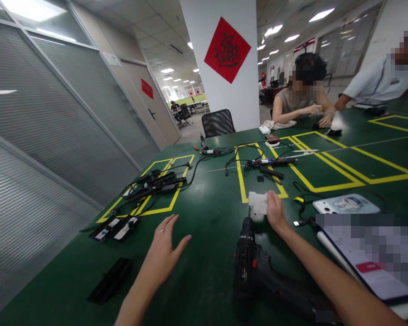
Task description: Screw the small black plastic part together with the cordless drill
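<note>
My right hand (pixel 276 210) is closed on a small white flat piece (pixel 257 203) with uneven edges; whether it is paper or plastic I cannot tell. Just below that piece is the bit of a black cordless drill (pixel 246 262), which lies on the green table, its handle running toward the lower right under my right forearm. My left hand (pixel 165 244) hovers over the table left of the drill, thumb and fingers apart, holding nothing. Left of my left wrist lies a black flat part (pixel 111 280).
Two black pieces with white strips (pixel 114 227) and a heap of black tools and cables (pixel 156 184) lie at the left. Ahead are a pen-like tool (pixel 272 161) and cables. At right are a phone (pixel 347 203) and a tablet (pixel 370 258). Two people sit across the table.
</note>
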### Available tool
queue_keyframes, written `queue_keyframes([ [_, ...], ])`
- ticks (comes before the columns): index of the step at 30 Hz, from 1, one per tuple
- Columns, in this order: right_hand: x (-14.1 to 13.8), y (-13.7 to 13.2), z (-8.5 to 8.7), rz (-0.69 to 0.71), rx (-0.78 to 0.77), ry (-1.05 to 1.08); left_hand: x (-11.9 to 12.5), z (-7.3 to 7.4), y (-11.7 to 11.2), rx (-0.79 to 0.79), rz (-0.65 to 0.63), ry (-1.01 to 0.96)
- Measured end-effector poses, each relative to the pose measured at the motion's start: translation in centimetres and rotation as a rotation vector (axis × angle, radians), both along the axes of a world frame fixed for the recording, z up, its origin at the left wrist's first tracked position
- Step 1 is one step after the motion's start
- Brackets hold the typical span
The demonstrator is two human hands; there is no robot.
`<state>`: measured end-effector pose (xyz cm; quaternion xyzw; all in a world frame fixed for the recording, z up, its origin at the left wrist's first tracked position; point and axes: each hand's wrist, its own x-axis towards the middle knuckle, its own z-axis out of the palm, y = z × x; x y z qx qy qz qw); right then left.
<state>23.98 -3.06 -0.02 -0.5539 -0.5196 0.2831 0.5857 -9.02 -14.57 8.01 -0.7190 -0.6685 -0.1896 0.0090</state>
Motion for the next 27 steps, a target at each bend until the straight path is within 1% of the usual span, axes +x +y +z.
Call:
queue_keyframes([
  [3, -0.6, -0.9, 1.0, 0.148, 0.054, -0.058, 6.8, 1.3, 2.7, -0.022, -0.193, -0.055],
  [6, -1.0, -1.7, 1.8, 0.285, 0.062, -0.093, 12.0, 2.6, 5.3, -0.044, -0.359, -0.078],
  [7, -1.0, -1.9, 2.0, 0.318, 0.06, -0.1, 13.4, 2.9, 6.1, -0.067, -0.411, -0.074],
  [9, -1.1, -2.2, 2.2, 0.358, 0.066, -0.117, 15.2, 3.2, 7.5, -0.171, -0.498, -0.036],
  [12, -1.0, -2.4, 2.4, 0.375, 0.078, -0.148, 16.2, 3.3, 9.0, -0.312, -0.573, 0.027],
  [14, -1.1, -2.4, 2.5, 0.385, 0.079, -0.166, 16.1, 3.1, 9.4, -0.349, -0.594, 0.023],
  [17, -1.5, -2.7, 2.9, 0.425, 0.091, -0.197, 15.4, 2.7, 9.1, -0.361, -0.597, -0.046],
  [19, -1.9, -2.8, 3.0, 0.478, 0.101, -0.198, 14.6, 2.6, 8.3, -0.335, -0.545, -0.075],
  [21, -2.0, -2.7, 2.7, 0.505, 0.088, -0.175, 13.1, 2.9, 7.2, -0.287, -0.433, -0.078],
  [23, -1.7, -2.2, 2.1, 0.467, 0.045, -0.144, 10.5, 3.5, 5.8, -0.251, -0.3, -0.087],
  [24, -1.5, -1.9, 1.8, 0.428, 0.018, -0.131, 8.7, 4.0, 5.0, -0.256, -0.239, -0.107],
  [25, -1.2, -1.5, 1.3, 0.383, -0.005, -0.122, 6.5, 4.5, 4.1, -0.265, -0.164, -0.124],
  [27, -0.7, -0.6, 0.5, 0.29, -0.038, -0.113, 1.1, 5.5, 2.2, -0.256, 0.003, -0.128],
])
